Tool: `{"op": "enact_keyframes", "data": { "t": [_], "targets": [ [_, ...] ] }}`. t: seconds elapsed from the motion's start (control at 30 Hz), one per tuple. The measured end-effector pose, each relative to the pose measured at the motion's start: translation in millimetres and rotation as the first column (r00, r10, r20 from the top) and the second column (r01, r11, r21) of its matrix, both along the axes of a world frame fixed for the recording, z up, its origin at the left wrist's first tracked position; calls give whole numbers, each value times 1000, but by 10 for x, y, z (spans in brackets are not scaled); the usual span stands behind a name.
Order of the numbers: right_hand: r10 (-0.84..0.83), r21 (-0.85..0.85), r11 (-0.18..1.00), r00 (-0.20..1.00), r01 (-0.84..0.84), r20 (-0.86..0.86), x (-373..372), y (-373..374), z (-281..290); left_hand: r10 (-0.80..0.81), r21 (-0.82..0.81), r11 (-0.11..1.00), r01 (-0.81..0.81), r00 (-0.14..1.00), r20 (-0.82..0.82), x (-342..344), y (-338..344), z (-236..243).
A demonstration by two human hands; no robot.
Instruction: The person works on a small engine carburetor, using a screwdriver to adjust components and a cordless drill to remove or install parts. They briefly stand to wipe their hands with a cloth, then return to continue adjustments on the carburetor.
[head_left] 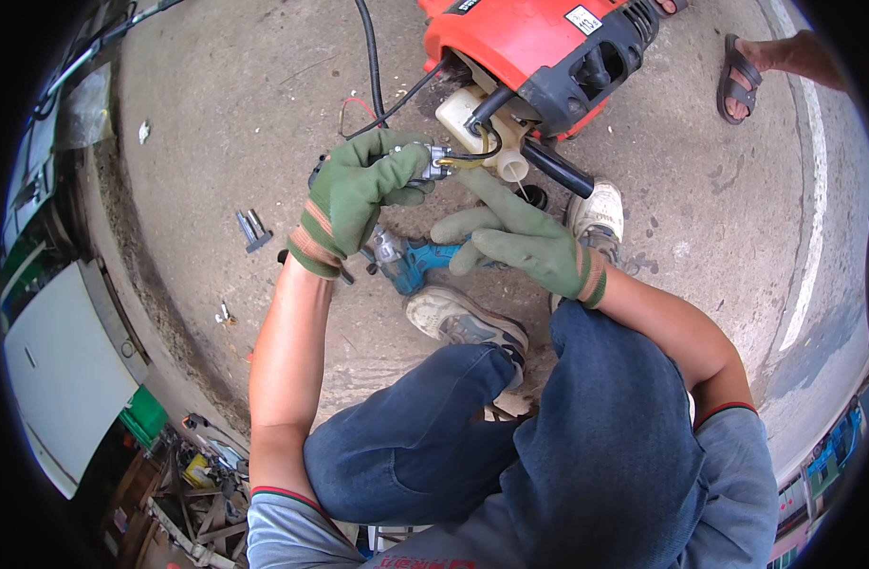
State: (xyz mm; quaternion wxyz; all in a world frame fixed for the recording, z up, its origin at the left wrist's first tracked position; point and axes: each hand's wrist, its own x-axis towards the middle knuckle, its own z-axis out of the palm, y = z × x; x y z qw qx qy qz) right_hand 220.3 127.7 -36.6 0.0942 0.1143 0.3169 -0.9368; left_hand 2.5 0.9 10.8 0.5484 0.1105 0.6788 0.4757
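Note:
My left hand [363,194], in a green glove, grips a small silver metal part [433,162] with a short black hose and a yellowish hose attached. My right hand [520,242], also gloved, has its fingers stretched out, the forefinger close below the hoses. Behind them are a white plastic tank [458,119] with an open neck and a red and black machine [510,43]; a black tube [558,171] sticks out toward the lower right. Below my hands lies a blue power tool [416,261], partly hidden.
Steel pieces [254,230] lie at left. My shoes and bent knees fill the lower middle. Another person's sandalled foot [738,81] is at upper right. A white panel [64,379] and piled scrap [207,503] line the left edge. A black cable [373,66] runs across the concrete.

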Motion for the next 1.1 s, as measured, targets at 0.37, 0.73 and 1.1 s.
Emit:
{"op": "enact_keyframes", "data": {
  "t": [0.37,0.73,1.1],
  "targets": [
    [-4,32,999,1000,3,5,53,-3,-10,-33,-25,999,31,997,-66,-5,43,92],
    [-19,-5,1000,1000,20,6,28,4,-41,26,-32,999,-29,998,-65,-14,6,80],
    [-11,68,998,1000,11,-4,24,4,-33,26,-5,1000,-27,999,-39,-14,-5,49]
  ]
}}
